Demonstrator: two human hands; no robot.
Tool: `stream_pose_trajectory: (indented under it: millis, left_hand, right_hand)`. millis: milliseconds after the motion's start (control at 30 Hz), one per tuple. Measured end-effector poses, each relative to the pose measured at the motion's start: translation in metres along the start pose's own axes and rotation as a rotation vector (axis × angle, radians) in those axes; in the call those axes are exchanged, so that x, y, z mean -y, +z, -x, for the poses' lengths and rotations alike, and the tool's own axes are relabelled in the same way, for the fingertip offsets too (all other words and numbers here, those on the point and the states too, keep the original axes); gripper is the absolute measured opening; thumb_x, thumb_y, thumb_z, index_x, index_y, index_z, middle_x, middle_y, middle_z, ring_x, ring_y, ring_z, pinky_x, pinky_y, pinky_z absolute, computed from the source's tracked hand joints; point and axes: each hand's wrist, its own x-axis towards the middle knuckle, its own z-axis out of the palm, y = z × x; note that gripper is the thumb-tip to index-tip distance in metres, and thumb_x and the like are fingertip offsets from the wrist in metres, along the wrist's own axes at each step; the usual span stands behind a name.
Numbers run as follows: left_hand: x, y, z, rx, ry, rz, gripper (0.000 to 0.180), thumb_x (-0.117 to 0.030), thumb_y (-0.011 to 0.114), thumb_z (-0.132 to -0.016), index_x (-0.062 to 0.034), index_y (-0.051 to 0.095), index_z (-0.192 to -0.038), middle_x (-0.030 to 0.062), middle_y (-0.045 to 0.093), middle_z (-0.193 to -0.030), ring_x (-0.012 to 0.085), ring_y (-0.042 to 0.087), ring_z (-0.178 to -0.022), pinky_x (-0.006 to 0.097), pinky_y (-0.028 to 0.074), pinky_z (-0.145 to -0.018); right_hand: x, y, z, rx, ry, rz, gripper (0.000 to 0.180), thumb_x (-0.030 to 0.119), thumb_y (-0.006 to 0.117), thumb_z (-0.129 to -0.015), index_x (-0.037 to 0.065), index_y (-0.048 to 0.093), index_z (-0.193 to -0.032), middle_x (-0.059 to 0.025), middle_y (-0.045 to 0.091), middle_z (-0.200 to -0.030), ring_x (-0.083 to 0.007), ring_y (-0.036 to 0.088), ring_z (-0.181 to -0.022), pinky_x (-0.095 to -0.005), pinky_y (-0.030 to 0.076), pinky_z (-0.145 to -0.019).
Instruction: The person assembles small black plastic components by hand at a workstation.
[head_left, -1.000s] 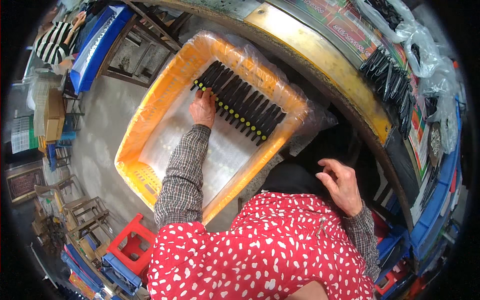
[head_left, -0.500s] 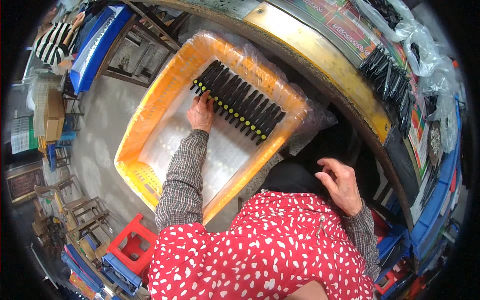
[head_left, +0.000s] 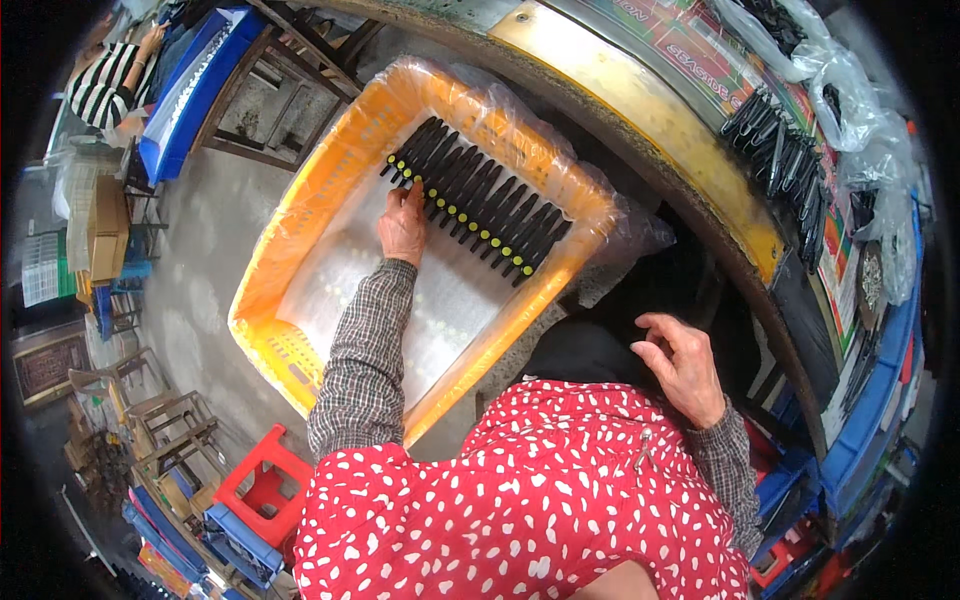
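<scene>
My left hand [head_left: 402,228] reaches into a yellow plastic crate [head_left: 262,330]. Its index finger stretches out and touches the lower ends of the slim black pieces [head_left: 470,190], towards the left of their row; I see nothing lifted in it. Several of these pieces lie side by side at the crate's far side, each with a round yellow-green spot near its lower end. Beneath them is a whitish sheet [head_left: 400,310]. By my lap, apart from the crate, my right hand [head_left: 685,370] hangs with thumb and index finger curved apart and nothing between them.
Clear plastic film [head_left: 640,235] lines the crate and spills over its right side. A curved-looking workbench edge [head_left: 640,110] runs along the right, bearing a heap of black pieces [head_left: 780,165] and plastic bags [head_left: 850,90]. A red stool [head_left: 265,485] stands at lower left.
My left hand has shifted very slightly at the row, its index finger now straighter against the pieces. My right hand stays where it was.
</scene>
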Motion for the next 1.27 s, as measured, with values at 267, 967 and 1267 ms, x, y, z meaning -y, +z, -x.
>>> stream_pose_trajectory:
  millis: [267,967,1267]
  left_hand:
    - [0.0,0.005,-0.001,0.053,0.103,-0.139,0.055,0.001,0.056,-0.079,-0.0158,0.054,-0.132,0.0135,0.059,-0.108,0.0325,0.066,-0.082,0.043,0.056,-0.067]
    - [-0.001,-0.005,0.014,-0.025,0.116,0.008,0.041,0.002,0.05,-0.086,-0.0028,0.057,-0.127,0.0173,0.059,-0.11,0.0354,0.058,-0.099,0.042,0.051,-0.083]
    - [-0.011,-0.02,0.018,-0.029,0.118,-0.15,0.047,0.003,0.052,-0.083,-0.0095,0.058,-0.128,0.0144,0.052,-0.129,0.0326,0.053,-0.112,0.042,0.044,-0.094]
  right_hand:
    - [-0.003,0.001,-0.001,0.009,-0.014,0.009,0.028,0.012,0.069,-0.085,-0.003,0.063,-0.108,-0.0119,0.062,-0.076,-0.0184,0.058,-0.062,-0.0305,0.047,-0.057]
    - [-0.001,0.001,0.0,-0.011,-0.028,0.032,0.028,0.013,0.069,-0.084,-0.002,0.063,-0.107,-0.0121,0.061,-0.074,-0.0202,0.058,-0.061,-0.0316,0.047,-0.057]
    - [0.005,-0.007,0.003,-0.057,-0.092,0.009,0.027,0.012,0.069,-0.085,-0.001,0.063,-0.107,-0.0121,0.061,-0.078,-0.0208,0.058,-0.062,-0.0331,0.048,-0.058]
